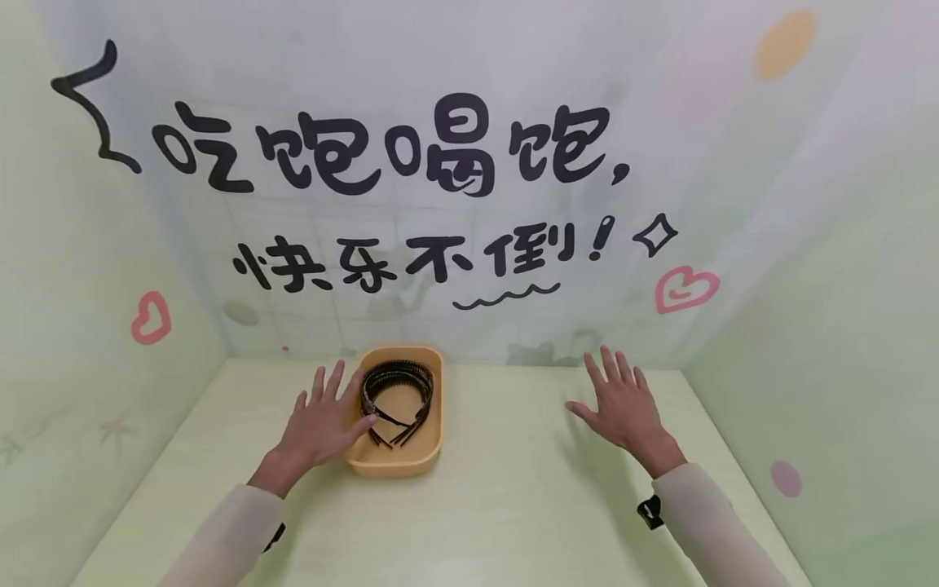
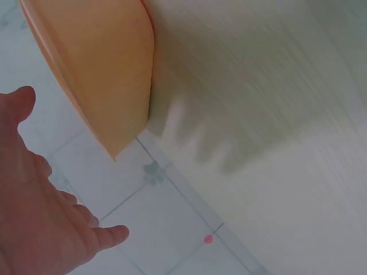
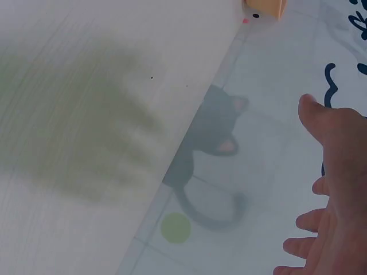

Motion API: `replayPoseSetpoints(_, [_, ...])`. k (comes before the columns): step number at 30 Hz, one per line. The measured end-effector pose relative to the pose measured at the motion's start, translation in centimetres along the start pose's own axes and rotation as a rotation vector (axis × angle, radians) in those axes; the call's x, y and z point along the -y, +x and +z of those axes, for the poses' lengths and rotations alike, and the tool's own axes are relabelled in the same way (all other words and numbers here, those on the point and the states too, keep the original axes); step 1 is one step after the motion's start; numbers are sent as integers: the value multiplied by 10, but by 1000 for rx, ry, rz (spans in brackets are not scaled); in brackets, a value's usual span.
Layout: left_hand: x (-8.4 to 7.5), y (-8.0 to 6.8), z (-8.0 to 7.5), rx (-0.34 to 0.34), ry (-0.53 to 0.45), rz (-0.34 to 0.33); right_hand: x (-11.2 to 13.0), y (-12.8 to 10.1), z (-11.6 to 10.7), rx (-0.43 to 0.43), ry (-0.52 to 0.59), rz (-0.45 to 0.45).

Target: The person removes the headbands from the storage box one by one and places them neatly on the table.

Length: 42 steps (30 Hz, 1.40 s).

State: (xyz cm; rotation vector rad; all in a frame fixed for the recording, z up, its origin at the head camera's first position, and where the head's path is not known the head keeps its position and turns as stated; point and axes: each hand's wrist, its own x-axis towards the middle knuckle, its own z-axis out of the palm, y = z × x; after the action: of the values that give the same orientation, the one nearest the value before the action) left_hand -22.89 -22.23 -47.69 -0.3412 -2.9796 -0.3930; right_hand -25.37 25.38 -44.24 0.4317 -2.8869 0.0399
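Several black toothed headbands (image 1: pixel 399 377) lie nested in a shallow orange-yellow tray (image 1: pixel 396 470) towards the back of the table. In the head view my left hand (image 1: pixel 320 424) is spread beside the tray, its thumb and forefinger overlapping the left rim. The left wrist view shows a gap between that hand (image 2: pixel 51 217) and the tray's wall (image 2: pixel 97 63). On the far right, my right hand (image 1: pixel 623 408) is held above the table with fingers spread and nothing in it. The right wrist view has the same hand (image 3: pixel 344 183) off the surface, its shadow falling on the table.
The pale table (image 1: pixel 506 505) is enclosed by a back wall (image 1: pixel 469 326) with black lettering and by side walls at left (image 1: pixel 95 342) and right (image 1: pixel 822 367). A corner of the tray (image 3: pixel 266 7) shows at the top of the right wrist view.
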Motion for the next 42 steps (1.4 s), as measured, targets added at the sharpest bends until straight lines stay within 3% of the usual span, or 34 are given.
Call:
replayPoseSetpoints(11, [-6, 6, 26, 123, -380, -211, 41, 25, 7, -7, 141, 42])
replayPoseSetpoints(18, [-3, 14, 46, 82, -495, -236, 69, 47, 9, 21, 356, 79])
replayPoseSetpoints(26, [-7, 12, 53, 46, -519, -276, 115, 67, 12, 134, 806, 99])
replayPoseSetpoints(36, [-8, 11, 54, 43, -515, -280, 182, 96, 18, 259, 908, 18])
replayPoseSetpoints(42, [-9, 12, 53, 37, -526, -285, 210, 106, 22, 360, 1008, 32])
